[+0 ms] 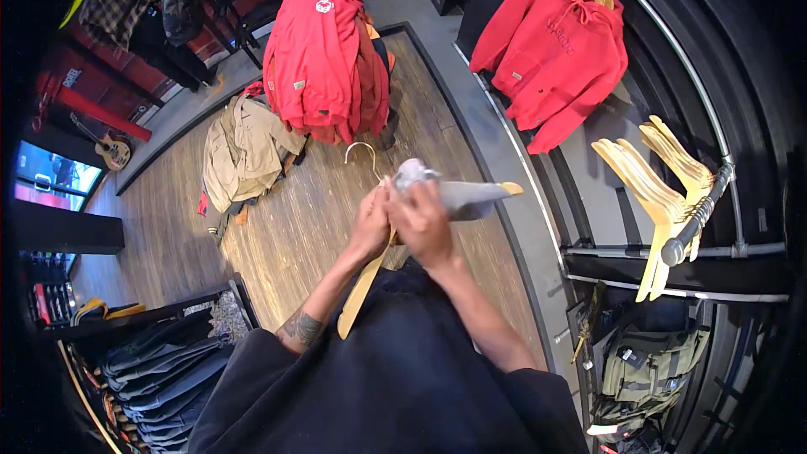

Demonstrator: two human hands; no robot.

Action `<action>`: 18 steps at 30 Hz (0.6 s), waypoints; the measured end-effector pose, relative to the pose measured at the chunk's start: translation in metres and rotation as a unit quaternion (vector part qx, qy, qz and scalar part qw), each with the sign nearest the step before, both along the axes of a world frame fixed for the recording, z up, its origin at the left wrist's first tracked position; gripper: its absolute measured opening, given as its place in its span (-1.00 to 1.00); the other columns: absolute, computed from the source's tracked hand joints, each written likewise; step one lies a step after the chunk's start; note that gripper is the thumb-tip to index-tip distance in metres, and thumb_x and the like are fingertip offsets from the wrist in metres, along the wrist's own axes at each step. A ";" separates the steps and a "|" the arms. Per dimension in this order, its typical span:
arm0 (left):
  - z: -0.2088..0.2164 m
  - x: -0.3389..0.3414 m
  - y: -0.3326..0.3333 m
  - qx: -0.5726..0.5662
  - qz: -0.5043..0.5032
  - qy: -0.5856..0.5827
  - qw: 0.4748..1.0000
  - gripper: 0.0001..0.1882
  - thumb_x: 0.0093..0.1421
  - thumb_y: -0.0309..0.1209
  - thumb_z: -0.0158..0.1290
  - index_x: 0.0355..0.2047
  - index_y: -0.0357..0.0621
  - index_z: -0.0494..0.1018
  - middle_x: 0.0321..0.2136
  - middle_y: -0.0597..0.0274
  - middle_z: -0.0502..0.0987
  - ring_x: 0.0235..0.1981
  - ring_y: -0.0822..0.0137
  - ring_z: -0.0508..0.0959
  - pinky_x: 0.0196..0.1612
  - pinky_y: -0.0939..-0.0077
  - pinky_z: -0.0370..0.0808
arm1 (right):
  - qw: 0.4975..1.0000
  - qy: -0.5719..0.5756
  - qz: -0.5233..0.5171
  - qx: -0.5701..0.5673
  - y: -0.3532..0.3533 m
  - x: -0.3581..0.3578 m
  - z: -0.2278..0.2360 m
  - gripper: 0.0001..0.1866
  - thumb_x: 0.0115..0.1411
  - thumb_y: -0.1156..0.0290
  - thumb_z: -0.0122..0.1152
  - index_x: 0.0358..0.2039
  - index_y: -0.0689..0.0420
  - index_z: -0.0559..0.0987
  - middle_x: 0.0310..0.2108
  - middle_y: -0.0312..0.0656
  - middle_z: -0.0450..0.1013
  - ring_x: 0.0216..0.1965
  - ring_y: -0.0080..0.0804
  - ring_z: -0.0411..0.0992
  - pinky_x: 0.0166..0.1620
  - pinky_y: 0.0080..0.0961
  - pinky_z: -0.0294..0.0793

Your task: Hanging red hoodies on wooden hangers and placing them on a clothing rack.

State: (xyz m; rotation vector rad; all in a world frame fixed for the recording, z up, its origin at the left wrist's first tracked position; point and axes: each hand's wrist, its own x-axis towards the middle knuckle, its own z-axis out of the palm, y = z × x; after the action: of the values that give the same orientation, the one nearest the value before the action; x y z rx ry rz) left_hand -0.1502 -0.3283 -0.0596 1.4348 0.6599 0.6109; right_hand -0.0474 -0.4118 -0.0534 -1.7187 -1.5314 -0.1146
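A light wooden hanger with a metal hook is held in front of my chest, one arm slanting down toward me. My left hand is closed around it just below the hook. My right hand is pressed up beside the left, its fingers closed on a bunched grey cloth. The cloth lies over the hanger's other arm, whose bare tip pokes out at the right. Blur around the right fingers hides exactly how they grip.
Ahead stands a tall heap of red sweatshirts, beside beige shirts piled on the wooden floor. A red hoodie and several bare hangers hang on the right rail. Folded jeans lie lower left; a green backpack lower right.
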 end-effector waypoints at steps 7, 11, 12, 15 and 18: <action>0.005 -0.017 0.015 -0.112 0.012 0.036 0.993 -0.48 0.47 -0.04 -0.37 -0.40 -0.14 0.41 -0.71 0.32 0.38 -0.79 0.47 0.33 -0.73 0.58 0.25 | 0.998 -0.050 -0.040 -0.008 -0.012 0.029 0.007 -0.57 0.20 0.26 0.20 0.10 -0.05 0.56 -0.38 -0.16 0.29 -0.28 -0.21 0.30 -0.17 -0.24 0.30; 0.027 -0.036 0.029 -0.071 0.028 0.084 0.994 -0.45 0.46 0.00 -0.38 -0.41 -0.14 0.40 -0.75 0.34 0.34 -0.81 0.50 0.27 -0.73 0.60 0.20 | 0.988 -0.131 -0.084 -0.019 -0.024 0.069 -0.001 -0.47 0.12 0.20 0.31 0.15 -0.18 0.51 -0.29 -0.10 0.33 -0.21 -0.15 0.33 -0.11 -0.18 0.31; 0.031 -0.039 0.032 -0.090 0.036 0.080 0.992 -0.48 0.45 0.00 -0.33 -0.41 -0.14 0.38 -0.75 0.37 0.33 -0.78 0.53 0.27 -0.70 0.61 0.18 | 0.991 -0.107 -0.048 -0.057 -0.024 0.078 -0.004 -0.43 0.08 0.17 0.35 0.14 -0.16 0.50 -0.27 -0.09 0.35 -0.19 -0.12 0.35 -0.09 -0.20 0.33; 0.038 -0.045 0.046 -0.023 -0.004 0.135 0.991 -0.54 0.44 -0.04 -0.26 -0.40 -0.13 0.38 -0.74 0.39 0.32 -0.75 0.56 0.27 -0.68 0.64 0.18 | 0.980 -0.047 0.034 -0.189 -0.027 0.098 -0.011 -0.47 0.03 0.14 0.42 0.02 -0.03 0.53 -0.23 -0.09 0.45 -0.22 -0.04 0.43 -0.11 -0.28 0.42; 0.035 -0.051 0.082 0.076 -0.063 0.150 0.984 -0.66 0.34 -0.15 0.02 -0.39 -0.19 0.46 -0.70 0.36 0.40 -0.67 0.57 0.37 -0.60 0.62 0.28 | 0.965 0.097 0.132 -0.205 -0.030 0.100 -0.014 -0.55 0.08 0.18 0.41 -0.08 0.16 0.55 -0.28 -0.02 0.55 -0.29 -0.05 0.53 -0.21 -0.34 0.48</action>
State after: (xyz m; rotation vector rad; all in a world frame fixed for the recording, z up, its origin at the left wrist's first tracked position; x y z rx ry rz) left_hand -0.2009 -0.2459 -0.0249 1.7173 0.7628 0.3533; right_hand 0.0530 -0.4416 -0.0669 -1.7496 -1.7001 0.5262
